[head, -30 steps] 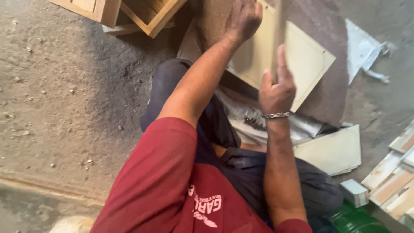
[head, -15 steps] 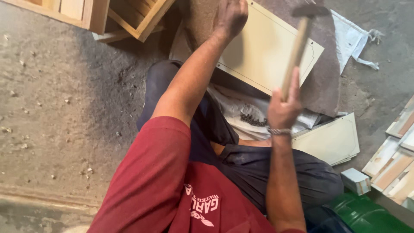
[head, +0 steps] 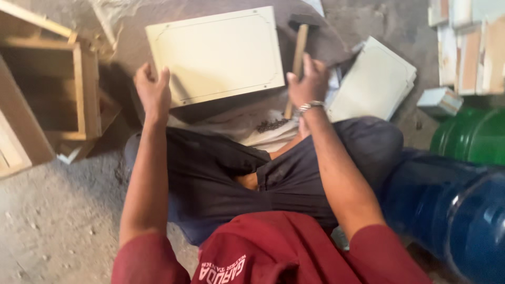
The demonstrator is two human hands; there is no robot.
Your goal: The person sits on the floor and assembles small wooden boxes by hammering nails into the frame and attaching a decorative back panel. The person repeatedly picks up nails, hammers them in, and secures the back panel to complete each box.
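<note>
A cream rectangular panel with a routed border lies on a brown cloth in front of me. My left hand rests at its lower left corner, fingers curled against the edge. My right hand grips the wooden handle of a hammer, whose dark head is raised just past the panel's right edge. A small pile of dark nails lies on the white cloth over my lap.
An open wooden box frame stands at the left. Another cream panel lies at the right, with a small white block and stacked wood pieces beyond. Green and blue drums crowd my right side.
The view has swung so the panel lies squarely ahead. My right hand still holds the hammer, now lower and beside the panel's right edge. My left hand stays at the panel's corner.
</note>
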